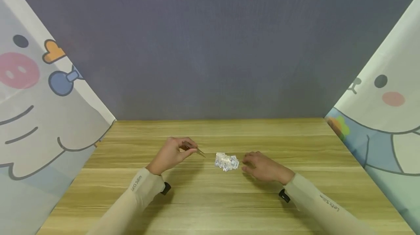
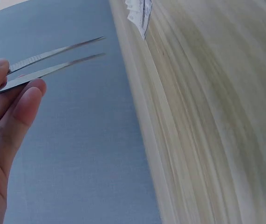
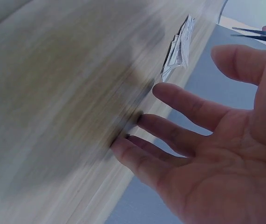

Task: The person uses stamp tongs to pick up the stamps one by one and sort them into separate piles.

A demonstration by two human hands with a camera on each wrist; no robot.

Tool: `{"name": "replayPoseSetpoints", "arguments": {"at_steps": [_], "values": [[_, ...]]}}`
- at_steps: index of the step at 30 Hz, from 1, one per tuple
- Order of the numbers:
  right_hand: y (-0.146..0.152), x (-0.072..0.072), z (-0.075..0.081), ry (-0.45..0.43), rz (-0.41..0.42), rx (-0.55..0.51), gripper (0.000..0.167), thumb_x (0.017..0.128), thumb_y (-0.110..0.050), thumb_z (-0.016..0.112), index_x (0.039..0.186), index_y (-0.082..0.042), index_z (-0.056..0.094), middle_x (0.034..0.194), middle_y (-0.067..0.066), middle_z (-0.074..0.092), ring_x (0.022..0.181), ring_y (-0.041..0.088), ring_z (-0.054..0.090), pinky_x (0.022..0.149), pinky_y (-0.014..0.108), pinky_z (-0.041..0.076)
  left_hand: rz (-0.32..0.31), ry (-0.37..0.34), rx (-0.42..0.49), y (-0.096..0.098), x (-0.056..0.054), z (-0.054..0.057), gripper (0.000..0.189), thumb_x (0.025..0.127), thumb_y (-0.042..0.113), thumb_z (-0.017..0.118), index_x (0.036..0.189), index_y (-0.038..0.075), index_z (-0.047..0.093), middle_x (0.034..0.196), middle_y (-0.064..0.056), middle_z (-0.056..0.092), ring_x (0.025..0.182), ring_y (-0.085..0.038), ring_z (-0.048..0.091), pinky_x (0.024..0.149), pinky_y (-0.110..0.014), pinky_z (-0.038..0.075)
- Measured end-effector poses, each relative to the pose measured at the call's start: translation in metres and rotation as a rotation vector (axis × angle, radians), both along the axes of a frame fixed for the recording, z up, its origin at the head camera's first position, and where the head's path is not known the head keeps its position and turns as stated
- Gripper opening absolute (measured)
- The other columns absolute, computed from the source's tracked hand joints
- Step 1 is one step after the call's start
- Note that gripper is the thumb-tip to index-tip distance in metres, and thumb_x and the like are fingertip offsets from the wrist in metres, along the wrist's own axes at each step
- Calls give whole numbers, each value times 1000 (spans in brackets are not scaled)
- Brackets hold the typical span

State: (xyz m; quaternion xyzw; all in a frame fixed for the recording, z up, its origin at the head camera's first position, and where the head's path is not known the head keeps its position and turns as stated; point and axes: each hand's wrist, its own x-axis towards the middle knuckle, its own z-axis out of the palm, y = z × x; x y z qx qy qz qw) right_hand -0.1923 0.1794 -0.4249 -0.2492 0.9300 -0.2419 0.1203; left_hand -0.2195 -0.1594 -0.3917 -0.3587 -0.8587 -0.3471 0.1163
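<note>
Metal tweezers are pinched between the thumb and fingers of my left hand, their two tips apart with nothing between them. In the head view those tips point toward a small pile of white and silver packets, a short way to their right. The packets overlap one another on the table. My right hand is on the pile's right side, holding nothing. Its fingers are loosely bent with thumb and forefinger apart, and in the right wrist view the fingertips are down at the tabletop.
The wood-grain table reaches back to a plain grey-blue wall. Cartoon-printed panels stand on the left and the right. Each sleeved wrist wears a dark band.
</note>
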Motion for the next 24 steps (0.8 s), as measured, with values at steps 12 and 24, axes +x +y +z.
{"name": "replayPoseSetpoints", "arguments": {"at_steps": [12,24], "values": [[-21,-7,-3,234,178,-79,27,97,-5,50,121,2,61,124,14,55,112,29,50,93,47,44,-19,-14,54,21,-2,-4,4,86,17,72,89,15,71,83,10,69,72,1,64,61,-18,54],[-33,-2,-14,334,275,68,35,98,-7,49,133,0,53,131,14,49,112,30,46,89,44,46,11,-40,52,39,-10,-11,7,86,15,71,91,15,66,82,8,69,72,1,64,62,-17,53]]}}
